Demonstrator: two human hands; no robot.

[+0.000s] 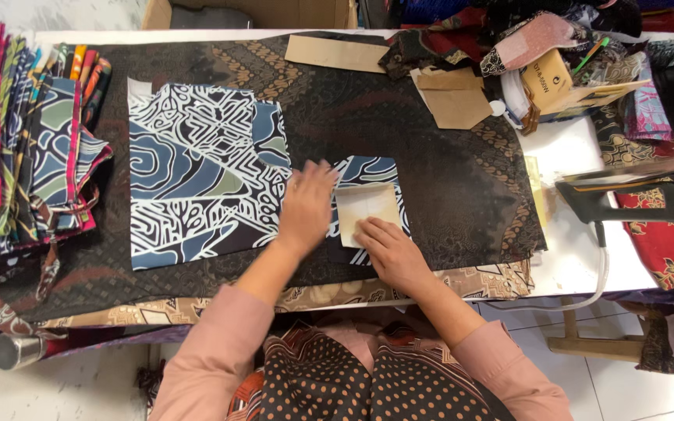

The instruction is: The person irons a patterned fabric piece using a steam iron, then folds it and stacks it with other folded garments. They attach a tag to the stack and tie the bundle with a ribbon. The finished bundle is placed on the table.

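A small piece of blue, black and white patterned fabric [368, 170] lies on the dark brown patterned cloth [431, 164] covering the table. A cream paper template [368, 204] rests on top of it. My left hand [307, 204] lies flat with fingers spread on the left edge of the small piece. My right hand [390, 251] presses down on the template's lower edge. A larger panel of the same patterned fabric [196, 175] lies to the left, touching my left hand's side.
A stack of folded colourful fabrics [25, 132] fills the left edge. Brown paper patterns [454, 97] and a pile of cloth and a small box [548, 74] sit at the back right. A clothes iron [626, 195] rests at the right. White tiled floor lies below.
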